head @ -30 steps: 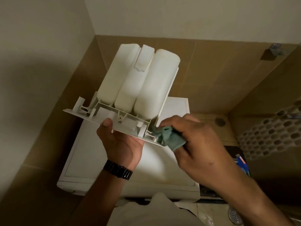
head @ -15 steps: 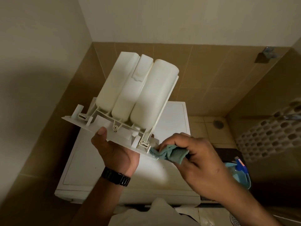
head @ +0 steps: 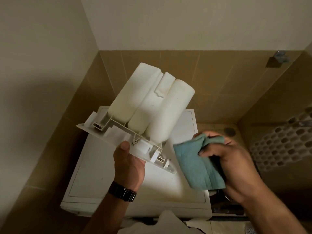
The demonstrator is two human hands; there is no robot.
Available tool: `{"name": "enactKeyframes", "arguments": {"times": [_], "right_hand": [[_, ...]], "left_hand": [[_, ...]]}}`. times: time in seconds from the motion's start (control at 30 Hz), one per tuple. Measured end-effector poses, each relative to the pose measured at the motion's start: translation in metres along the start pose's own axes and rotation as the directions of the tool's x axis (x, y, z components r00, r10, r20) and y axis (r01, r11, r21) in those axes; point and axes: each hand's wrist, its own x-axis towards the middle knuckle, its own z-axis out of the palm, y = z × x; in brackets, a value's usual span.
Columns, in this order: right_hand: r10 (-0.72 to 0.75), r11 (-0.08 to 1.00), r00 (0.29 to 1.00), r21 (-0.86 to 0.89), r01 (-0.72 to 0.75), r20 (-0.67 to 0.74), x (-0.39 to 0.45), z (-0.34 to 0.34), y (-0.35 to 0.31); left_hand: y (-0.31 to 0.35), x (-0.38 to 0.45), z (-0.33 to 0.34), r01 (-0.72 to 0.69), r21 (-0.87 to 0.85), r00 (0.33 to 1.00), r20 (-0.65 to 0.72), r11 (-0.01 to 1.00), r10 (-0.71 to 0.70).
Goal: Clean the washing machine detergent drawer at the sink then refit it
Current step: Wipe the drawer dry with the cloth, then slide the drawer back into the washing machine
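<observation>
Overhead now: detergent drawer (head: pixel 148 108) gripped underside-up by left hand (head: pixel 129 163), thumb curled over its front panel, above washing machine (head: pixel 94 179). Just right, apart from drawer, teal cloth (head: pixel 196 164) pinched in right hand (head: pixel 231 163), fingers curled.

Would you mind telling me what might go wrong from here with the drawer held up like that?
The white plastic detergent drawer hangs above the white washing machine top by the left hand alone, gripping only its front panel; a slip would likely drop it. The teal cleaning cloth, bunched in the right hand, dangles loose and might snag the panel's corner clips.
</observation>
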Motion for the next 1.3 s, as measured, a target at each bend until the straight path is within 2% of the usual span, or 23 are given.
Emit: {"name": "enactKeyframes", "arguments": {"times": [0.07,0.13,0.2,0.3,0.37,0.43,0.53,0.6,0.67,0.73,0.8,0.87,0.9,0.97,1.03,1.13,1.3], "right_hand": [[0.083,0.991,0.993,0.115,-0.073,-0.083,0.002,-0.004,0.000],[0.139,0.976,0.985,0.185,-0.118,-0.105,0.003,-0.007,-0.002],[0.148,0.967,0.983,0.226,-0.121,-0.105,0.005,-0.009,-0.004],[0.103,0.973,0.983,0.223,-0.067,-0.151,0.011,-0.016,-0.002],[0.055,0.991,0.972,0.129,-0.026,-0.230,0.019,-0.024,0.006],[-0.004,0.997,0.945,-0.069,-0.020,-0.327,0.030,-0.039,0.021],[-0.065,0.921,0.915,-0.376,-0.098,-0.397,0.048,-0.068,0.061],[-0.029,0.882,0.910,-0.439,-0.172,-0.415,0.060,-0.087,0.097],[0.106,0.904,0.892,-0.331,-0.271,-0.440,0.070,-0.100,0.133],[0.310,0.916,0.853,-0.109,-0.386,-0.419,0.076,-0.101,0.163],[0.421,0.897,0.821,0.043,-0.440,-0.385,0.078,-0.097,0.187],[0.438,0.876,0.799,-0.001,-0.482,-0.412,0.082,-0.095,0.208],[0.425,0.855,0.790,-0.090,-0.510,-0.441,0.086,-0.095,0.218],[0.368,0.773,0.774,-0.293,-0.563,-0.515,0.090,-0.094,0.232],[0.222,0.698,0.775,-0.459,-0.550,-0.591,0.093,-0.092,0.236],[-0.027,0.602,0.798,-0.647,-0.468,-0.603,0.091,-0.086,0.234],[-0.158,0.423,0.803,-0.774,-0.471,-0.575,0.080,-0.087,0.241]], "left_hand": [[0.001,0.003,-0.006,-0.006,0.089,0.998,-0.066,0.996,0.012],[-0.003,0.005,-0.013,-0.082,0.221,0.996,-0.025,0.972,0.090],[-0.006,0.005,-0.020,-0.155,0.348,0.987,0.012,0.925,0.161],[-0.008,0.001,-0.027,-0.272,0.451,0.961,0.079,0.850,0.266],[-0.008,0.000,-0.029,-0.326,0.522,0.942,0.109,0.789,0.317],[-0.004,-0.001,-0.034,-0.370,0.603,0.921,0.141,0.707,0.363],[0.003,-0.004,-0.046,-0.396,0.729,0.898,0.179,0.558,0.403],[0.006,-0.008,-0.055,-0.382,0.795,0.894,0.188,0.472,0.407],[0.005,-0.014,-0.063,-0.331,0.862,0.912,0.188,0.383,0.365],[0.002,-0.020,-0.084,-0.235,0.915,0.950,0.144,0.328,0.279],[-0.001,-0.026,-0.106,-0.120,0.953,0.981,0.071,0.278,0.179],[-0.006,-0.030,-0.119,-0.087,0.989,0.981,0.063,0.123,0.186],[-0.009,-0.031,-0.122,-0.129,0.989,0.964,0.108,0.072,0.244],[-0.011,-0.035,-0.114,-0.211,0.976,0.931,0.187,0.046,0.313],[-0.010,-0.039,-0.106,-0.278,0.960,0.906,0.254,0.025,0.339],[-0.010,-0.039,-0.113,-0.339,0.941,0.891,0.323,-0.006,0.319],[-0.009,-0.031,-0.128,-0.318,0.945,0.926,0.327,-0.076,0.186]]}}
